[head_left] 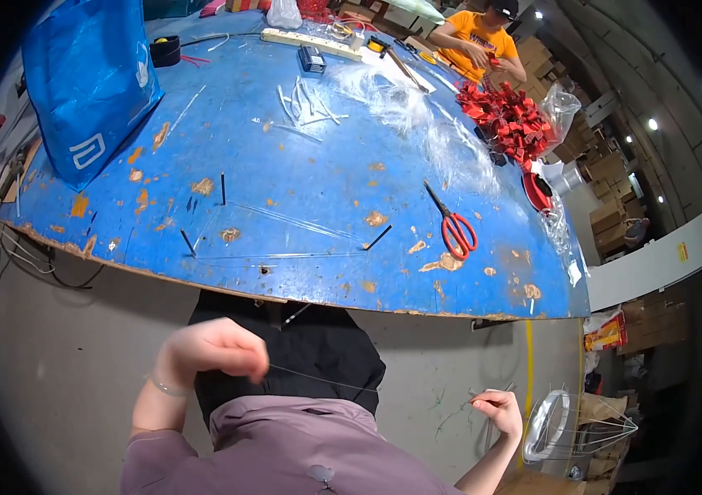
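In front of my lap, my left hand [217, 353] is closed in a pinch on one end of a thin, dark thread [322, 379]. The hand looks slightly blurred. The thread runs rightward across my black trousers and fades from sight near their right edge. Farther right and lower, my right hand [499, 412] has thumb and fingers pressed together on something thin. Whether it is the same thread cannot be made out. On the blue table ahead, transparent line [293, 219] stretches around three black pegs [223, 189]. Red-handled scissors [457, 234] lie to their right, blades pointing away.
A blue bag [91, 91] stands at the table's left. White strips [306, 106], plastic film [392, 103] and a red pile [512, 120] lie farther back. A co-worker in orange [483, 45] handles something red. A wire frame [574, 425] sits right of my right hand.
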Motion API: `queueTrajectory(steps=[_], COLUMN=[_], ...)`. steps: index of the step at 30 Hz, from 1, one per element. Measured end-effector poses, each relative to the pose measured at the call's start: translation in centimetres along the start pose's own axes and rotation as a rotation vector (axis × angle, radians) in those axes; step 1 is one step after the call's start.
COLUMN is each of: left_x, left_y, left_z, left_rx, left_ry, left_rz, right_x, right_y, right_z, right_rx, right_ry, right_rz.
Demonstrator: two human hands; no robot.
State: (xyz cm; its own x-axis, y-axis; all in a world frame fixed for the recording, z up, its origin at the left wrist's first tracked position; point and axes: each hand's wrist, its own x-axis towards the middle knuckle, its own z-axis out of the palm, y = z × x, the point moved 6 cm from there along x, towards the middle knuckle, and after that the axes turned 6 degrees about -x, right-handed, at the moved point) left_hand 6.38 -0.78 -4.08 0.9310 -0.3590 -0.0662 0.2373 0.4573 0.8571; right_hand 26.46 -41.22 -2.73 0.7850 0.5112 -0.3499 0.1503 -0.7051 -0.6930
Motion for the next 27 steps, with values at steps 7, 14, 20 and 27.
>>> queueTrajectory(steps=[7, 14, 20, 27], left_x=[-6.7, -7.7, -7.3, -2.9], left_y=[0.9, 4.7, 7.5, 9.1], left_z=[-9.6, -14.2, -17.4, -19.9], left_rx=[-0.071, -0.518, -0.618, 0.447], left_ry=[0.215, 0.370, 0.582, 1.164], left_rz=[0.504, 0.856, 0.915, 0.375], right_x=[4.7, 10.5, 17.4, 30.3], right_y=[-10.2, -20.5, -27.2, -24.9], right_z=[4.0, 6.6, 6.6, 3.7], right_rx=[-0.143, -0.186, -0.135, -0.322], right_ry=[-0.160, -0.115, 0.140, 0.395], right_rz=[-0.349, -0.644, -0.661, -0.585])
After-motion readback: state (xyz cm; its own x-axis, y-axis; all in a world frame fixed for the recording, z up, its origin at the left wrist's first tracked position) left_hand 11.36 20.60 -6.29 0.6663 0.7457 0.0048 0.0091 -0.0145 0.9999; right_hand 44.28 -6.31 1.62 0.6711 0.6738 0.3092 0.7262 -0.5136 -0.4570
